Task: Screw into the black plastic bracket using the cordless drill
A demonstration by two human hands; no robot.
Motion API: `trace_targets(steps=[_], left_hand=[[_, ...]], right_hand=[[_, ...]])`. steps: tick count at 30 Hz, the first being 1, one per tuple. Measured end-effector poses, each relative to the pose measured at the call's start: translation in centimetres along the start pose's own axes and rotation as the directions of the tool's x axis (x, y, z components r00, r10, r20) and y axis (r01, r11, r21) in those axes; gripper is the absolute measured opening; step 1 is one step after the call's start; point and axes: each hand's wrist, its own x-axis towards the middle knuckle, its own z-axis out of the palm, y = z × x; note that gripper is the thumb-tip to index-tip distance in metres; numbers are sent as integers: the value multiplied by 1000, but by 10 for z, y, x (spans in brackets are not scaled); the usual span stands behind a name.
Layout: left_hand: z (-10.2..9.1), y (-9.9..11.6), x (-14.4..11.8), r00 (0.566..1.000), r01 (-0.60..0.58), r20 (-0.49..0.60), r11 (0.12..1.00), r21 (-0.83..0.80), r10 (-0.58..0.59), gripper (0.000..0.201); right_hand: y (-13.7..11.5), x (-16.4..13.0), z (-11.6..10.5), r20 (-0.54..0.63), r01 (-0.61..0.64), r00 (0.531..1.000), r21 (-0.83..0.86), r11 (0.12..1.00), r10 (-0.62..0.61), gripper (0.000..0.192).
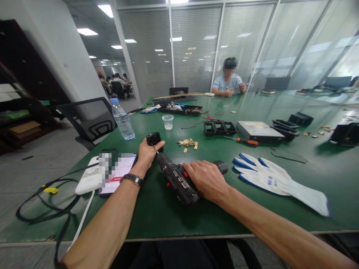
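My right hand (206,178) is wrapped round the grip of a black cordless drill (179,181) with red buttons, lying on its side just over the green table. The drill's bit points up and left, reaching a small black plastic part (153,139). That part is held by my left hand (148,151), thumb along its near right side. Whether the bit touches the part or a screw in it cannot be made out. A small pile of brass-coloured metal plates (188,143) lies just right of my left hand.
On the left are a water bottle (122,119), a phone (119,175) and a white power bank (89,175) with cables. A clear cup (167,122) stands behind. Rightward are a glove (269,179), a screwdriver (244,141), black trays (220,128) and a flat metal box (259,131). Another person (228,82) sits opposite.
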Motion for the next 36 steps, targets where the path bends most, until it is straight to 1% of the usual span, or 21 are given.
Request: trace_targets(steps=[7, 10, 15, 19, 23, 29, 36], left_hand=[[1, 3, -1, 1000, 9, 3, 1000, 5, -9, 54], [1, 1, -1, 1000, -6, 12, 1000, 3, 6, 53], [1, 1, -2, 1000, -2, 17, 1000, -9, 2, 53], [2, 1, -2, 1000, 4, 15, 1000, -29, -4, 52], [2, 1, -1, 1000, 10, 13, 999, -31, -9, 52], [1, 2, -2, 999, 0, 33, 1000, -24, 1, 53], [2, 3, -2, 1000, 4, 16, 1000, -21, -4, 53]], right_hand=[[0, 0, 1, -8, 1, 1000, -10, 1000, -1, 19], [0, -1, 0, -10, -1, 1000, -13, 1000, 1, 17], [-1, -1, -2, 18, -12, 1000, -11, 1000, 12, 14], [-1, -1, -2, 33, -20, 999, -5, 1000, 20, 17], [-1, -1, -1, 27, -19, 999, -5, 1000, 19, 19], [-1, -1, -2, 22, -19, 1000, -11, 1000, 19, 16], [-1, -1, -1, 5, -12, 1000, -26, 1000, 12, 14]])
